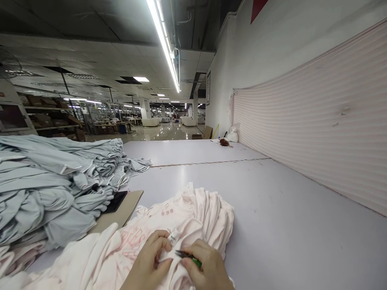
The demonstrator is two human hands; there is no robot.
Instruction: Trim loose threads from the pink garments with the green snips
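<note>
A pile of pale pink garments [208,209] with pink print lies at the near edge of the table. My left hand [151,257] pinches the cloth of the top garment, close to its small white label [173,238]. In my right hand [208,264] is a pair of thread snips [196,261] with dark blades and a green handle. Their tips point left, at the cloth beside my left fingers. Whether the blades touch the fabric I cannot tell.
To the left rises a big heap of light blue-grey garments [54,189]. A dark flat item [116,201] and brown cardboard [130,205] lie between the piles. Pink striped cloth [302,121] covers the right wall. A brown tuft [224,142] and white bag [232,134] sit farther back.
</note>
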